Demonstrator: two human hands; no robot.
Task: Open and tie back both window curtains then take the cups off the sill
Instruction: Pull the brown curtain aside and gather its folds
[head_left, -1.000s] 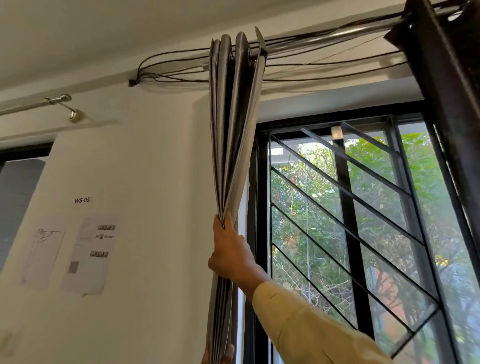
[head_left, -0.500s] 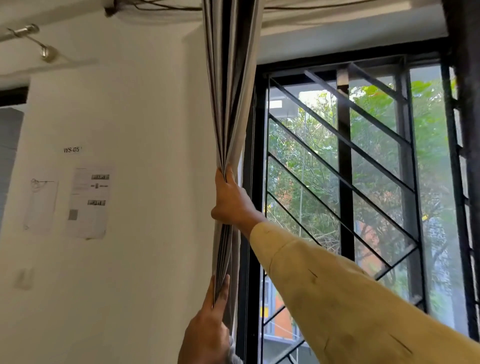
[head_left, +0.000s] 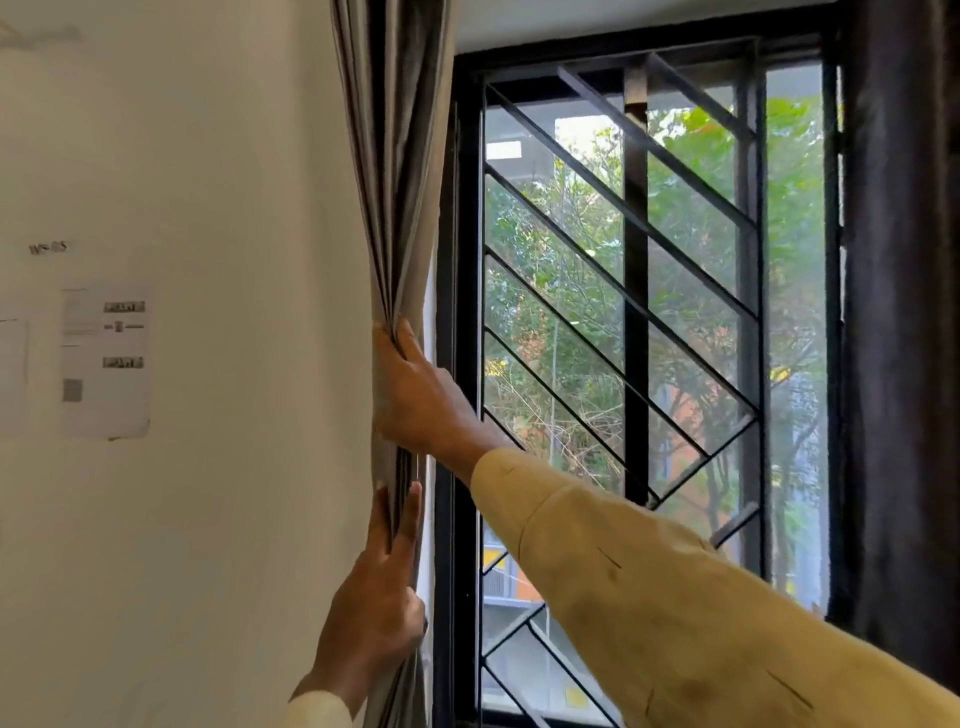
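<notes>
Both hands bunch the left curtain (head_left: 400, 171) beside the window frame (head_left: 465, 312): right hand (head_left: 415, 395) grip clamps the folds, left hand (head_left: 379, 603) pinches below, probably ready for tying.

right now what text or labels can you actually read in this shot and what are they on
Small label high on the wall: blurred; starts with something like "W", the rest is not readable.
Printed sheet taped below it: dark heading bars and a small square code, all too blurred to read.
Second sheet at the left edge: no legible text.
Curtain, window grille, sleeve: no text.
</notes>
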